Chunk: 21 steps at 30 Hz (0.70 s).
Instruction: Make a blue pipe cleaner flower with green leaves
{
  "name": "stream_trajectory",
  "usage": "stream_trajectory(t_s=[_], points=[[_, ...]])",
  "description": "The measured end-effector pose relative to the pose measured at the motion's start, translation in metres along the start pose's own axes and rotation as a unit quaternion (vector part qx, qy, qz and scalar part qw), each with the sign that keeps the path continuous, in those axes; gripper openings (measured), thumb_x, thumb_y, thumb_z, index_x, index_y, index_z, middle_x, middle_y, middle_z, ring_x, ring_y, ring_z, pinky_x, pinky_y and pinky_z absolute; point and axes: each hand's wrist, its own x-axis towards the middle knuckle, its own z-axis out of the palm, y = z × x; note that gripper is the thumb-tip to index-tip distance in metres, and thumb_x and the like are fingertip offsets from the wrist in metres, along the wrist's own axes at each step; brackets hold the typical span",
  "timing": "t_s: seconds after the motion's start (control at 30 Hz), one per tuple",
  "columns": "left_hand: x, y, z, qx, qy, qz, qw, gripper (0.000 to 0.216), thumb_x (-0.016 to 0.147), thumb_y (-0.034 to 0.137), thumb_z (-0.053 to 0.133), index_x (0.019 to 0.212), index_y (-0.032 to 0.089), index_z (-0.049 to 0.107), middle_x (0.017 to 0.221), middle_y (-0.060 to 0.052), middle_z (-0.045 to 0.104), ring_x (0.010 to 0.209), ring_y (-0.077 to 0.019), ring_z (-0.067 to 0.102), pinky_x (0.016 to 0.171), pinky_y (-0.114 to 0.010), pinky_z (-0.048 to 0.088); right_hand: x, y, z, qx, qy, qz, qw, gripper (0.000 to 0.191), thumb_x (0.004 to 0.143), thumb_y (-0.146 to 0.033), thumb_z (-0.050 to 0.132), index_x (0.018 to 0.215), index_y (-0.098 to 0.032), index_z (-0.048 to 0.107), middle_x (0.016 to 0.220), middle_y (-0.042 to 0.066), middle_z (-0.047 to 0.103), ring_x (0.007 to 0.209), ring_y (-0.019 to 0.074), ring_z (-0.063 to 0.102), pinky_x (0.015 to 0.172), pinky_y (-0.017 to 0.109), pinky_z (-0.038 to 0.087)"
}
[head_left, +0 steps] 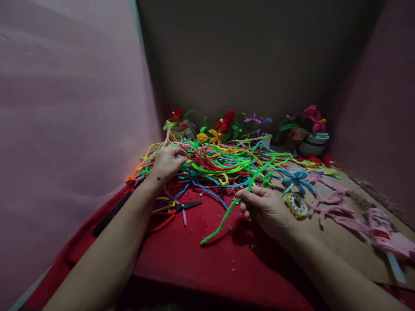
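My right hand (264, 205) pinches a bright green pipe cleaner (223, 220) between thumb and fingers. One end hangs down toward the red cloth, while the upper part runs up over the edge of the pile. My left hand (169, 163) is at the left side of a heap of multicoloured pipe cleaners (223, 162), its fingers bent and closed among the stems. What those fingertips hold, if anything, is hidden. Below the left hand lie scissors (177, 206) with dark blades and yellow and red handles.
Red cloth (191, 259) covers the near table. On cardboard (343, 255) at right lie a blue pipe-cleaner flower (297, 182), a yellow-rimmed spool (296, 204), pink stems (337, 207) and a pink glue gun (389, 235). Finished flowers (223, 121) and a lidded tub (314, 143) stand behind.
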Motion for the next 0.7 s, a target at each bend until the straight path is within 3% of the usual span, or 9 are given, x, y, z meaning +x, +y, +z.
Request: stream_trajectory(t_s=[0.1, 0.2, 0.3, 0.4, 0.47, 0.5, 0.63, 0.7], points=[[-0.001, -0.007, 0.000, 0.052, -0.070, -0.017, 0.996, 0.020, 0.066, 0.025, 0.058, 0.078, 0.019, 0.072, 0.081, -0.003, 0.071, 0.077, -0.0186, 0.062, 0.074, -0.027, 0.046, 0.001, 0.000, -0.002, 0.016, 0.003, -0.006, 1.000, 0.026, 0.064, -0.035, 0.074, 0.075, -0.013, 0.068, 0.052, 0.000, 0.060, 0.039, 0.0057, 0.050, 0.038, 0.017, 0.036], [-0.001, -0.013, -0.002, 0.058, -0.083, -0.022, 0.995, 0.017, 0.064, 0.022, 0.059, 0.074, 0.021, 0.072, 0.076, 0.000, 0.071, 0.073, -0.0177, 0.062, 0.072, -0.027, 0.046, 0.003, 0.001, -0.005, 0.023, 0.000, -0.011, 1.000, 0.024, 0.066, -0.034, 0.073, 0.076, -0.013, 0.068, 0.052, 0.000, 0.060, 0.039, 0.0057, 0.050, 0.038, 0.017, 0.036], [-0.002, -0.013, -0.005, 0.060, -0.059, -0.026, 0.996, 0.022, 0.067, 0.018, 0.054, 0.081, 0.019, 0.071, 0.083, -0.002, 0.071, 0.078, -0.0179, 0.062, 0.075, -0.027, 0.046, 0.003, 0.000, -0.006, 0.032, -0.001, -0.019, 0.999, 0.022, 0.068, -0.033, 0.072, 0.077, -0.013, 0.068, 0.051, -0.001, 0.059, 0.038, 0.0053, 0.049, 0.038, 0.017, 0.035], [0.000, 0.002, -0.009, 0.077, 0.024, -0.024, 0.996, 0.031, 0.073, 0.014, 0.045, 0.092, 0.015, 0.069, 0.098, -0.008, 0.068, 0.092, -0.0218, 0.059, 0.084, -0.033, 0.045, 0.003, 0.000, -0.005, 0.041, 0.004, -0.018, 0.999, 0.021, 0.068, -0.032, 0.072, 0.077, -0.013, 0.068, 0.052, -0.001, 0.059, 0.039, 0.0054, 0.050, 0.038, 0.017, 0.035], [0.006, 0.019, -0.007, 0.085, 0.086, 0.027, 0.992, 0.030, 0.076, 0.014, 0.043, 0.094, 0.014, 0.068, 0.100, -0.009, 0.067, 0.097, -0.0230, 0.056, 0.088, -0.036, 0.043, 0.003, 0.000, -0.004, 0.043, 0.006, -0.014, 0.999, 0.022, 0.067, -0.031, 0.072, 0.077, -0.013, 0.068, 0.052, 0.000, 0.059, 0.039, 0.0056, 0.050, 0.039, 0.017, 0.036], [0.011, 0.029, -0.004, 0.075, 0.088, 0.074, 0.990, 0.029, 0.078, 0.015, 0.045, 0.097, 0.014, 0.067, 0.100, -0.009, 0.067, 0.098, -0.0223, 0.056, 0.090, -0.035, 0.042, 0.003, 0.000, -0.004, 0.044, 0.007, -0.011, 0.999, 0.022, 0.066, -0.032, 0.073, 0.076, -0.013, 0.067, 0.051, 0.000, 0.059, 0.039, 0.0057, 0.049, 0.038, 0.017, 0.035], [0.034, 0.056, 0.020, 0.037, 0.022, 0.209, 0.977, 0.037, 0.085, 0.024, 0.044, 0.119, 0.014, 0.055, 0.115, -0.009, 0.061, 0.104, -0.0187, 0.052, 0.093, -0.032, 0.040, 0.003, -0.001, -0.002, 0.045, 0.020, -0.013, 0.999, 0.026, 0.062, -0.033, 0.076, 0.075, -0.012, 0.066, 0.050, 0.000, 0.059, 0.038, 0.0060, 0.048, 0.037, 0.018, 0.033], [0.041, 0.058, 0.032, 0.052, -0.031, 0.256, 0.965, 0.036, 0.088, 0.028, 0.039, 0.117, 0.015, 0.056, 0.116, -0.009, 0.060, 0.105, -0.0182, 0.052, 0.093, -0.032, 0.039, 0.004, -0.001, -0.001, 0.047, 0.027, -0.013, 0.998, 0.028, 0.060, -0.033, 0.077, 0.074, -0.012, 0.066, 0.050, 0.000, 0.058, 0.037, 0.0064, 0.048, 0.037, 0.018, 0.032]])
